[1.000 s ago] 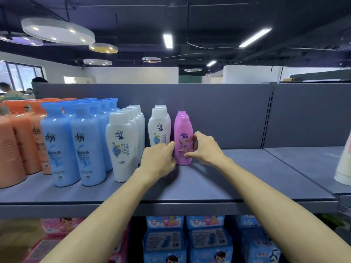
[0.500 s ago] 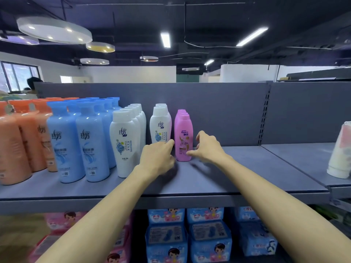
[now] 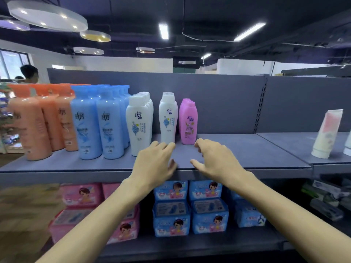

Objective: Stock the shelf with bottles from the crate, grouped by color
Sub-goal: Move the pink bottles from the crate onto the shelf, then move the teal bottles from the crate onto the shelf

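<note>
Standing upright on the shelf (image 3: 247, 149), the pink bottle (image 3: 188, 122) sits just beyond both hands, touched by neither. Left hand (image 3: 153, 164) and right hand (image 3: 214, 160) hover empty, fingers loosely spread.

The shelf (image 3: 247, 149) lies bare from the pink bottles (image 3: 188, 121) rightward to the upright tube (image 3: 325, 133). Left of the pink row, white bottles (image 3: 168, 118), blue bottles (image 3: 98, 122) and orange bottles (image 3: 38, 126) stand packed, with a narrow gap between the two white rows. Both hands hover empty over the front edge.
</note>
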{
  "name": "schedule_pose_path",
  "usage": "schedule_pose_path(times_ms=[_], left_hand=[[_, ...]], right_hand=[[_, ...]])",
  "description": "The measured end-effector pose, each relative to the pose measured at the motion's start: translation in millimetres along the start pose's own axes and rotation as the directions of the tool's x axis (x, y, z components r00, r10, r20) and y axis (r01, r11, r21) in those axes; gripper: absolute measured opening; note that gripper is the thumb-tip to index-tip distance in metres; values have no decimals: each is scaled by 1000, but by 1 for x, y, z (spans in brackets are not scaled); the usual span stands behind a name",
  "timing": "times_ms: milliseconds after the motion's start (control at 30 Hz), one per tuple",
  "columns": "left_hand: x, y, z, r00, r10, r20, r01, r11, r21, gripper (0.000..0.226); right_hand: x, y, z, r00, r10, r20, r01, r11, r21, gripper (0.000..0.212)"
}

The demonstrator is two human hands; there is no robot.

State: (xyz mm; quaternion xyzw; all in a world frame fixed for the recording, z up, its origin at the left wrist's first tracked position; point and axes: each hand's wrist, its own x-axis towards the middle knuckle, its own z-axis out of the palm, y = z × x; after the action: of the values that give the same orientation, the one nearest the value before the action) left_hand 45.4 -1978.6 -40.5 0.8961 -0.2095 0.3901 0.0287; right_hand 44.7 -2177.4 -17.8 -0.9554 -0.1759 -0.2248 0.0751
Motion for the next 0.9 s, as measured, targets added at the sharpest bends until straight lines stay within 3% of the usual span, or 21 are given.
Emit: schedule_pose_path(times_ms=[133, 233, 533, 633, 733, 900], left_hand=[[-32, 3, -6, 1000, 12, -23, -12, 1000, 4, 24], [-66, 4, 2, 999, -1, 37, 2, 1000, -29, 24], [-202, 28, 76, 924, -80, 374, 127, 987, -103, 32], [-258, 47, 102, 831, -117, 544, 218, 968, -125, 34], [-306, 67, 118, 685, -154, 712, 300, 950, -84, 33], [-361, 87, 137, 513, -172, 841, 348, 937, -20, 34]], right_hand=[[-31, -21, 0, 999, -42, -28, 43, 999, 14, 38], [-58, -32, 16, 998, -62, 0, 62, 998, 1, 34], [-141, -47, 135, 947, -6, 321, 5, 1000, 4, 33], [-179, -48, 185, 885, 35, 464, -46, 999, 13, 36], [-216, -48, 230, 795, 72, 602, -87, 996, -4, 36], [-260, -45, 284, 661, 123, 740, -162, 987, -19, 35]])
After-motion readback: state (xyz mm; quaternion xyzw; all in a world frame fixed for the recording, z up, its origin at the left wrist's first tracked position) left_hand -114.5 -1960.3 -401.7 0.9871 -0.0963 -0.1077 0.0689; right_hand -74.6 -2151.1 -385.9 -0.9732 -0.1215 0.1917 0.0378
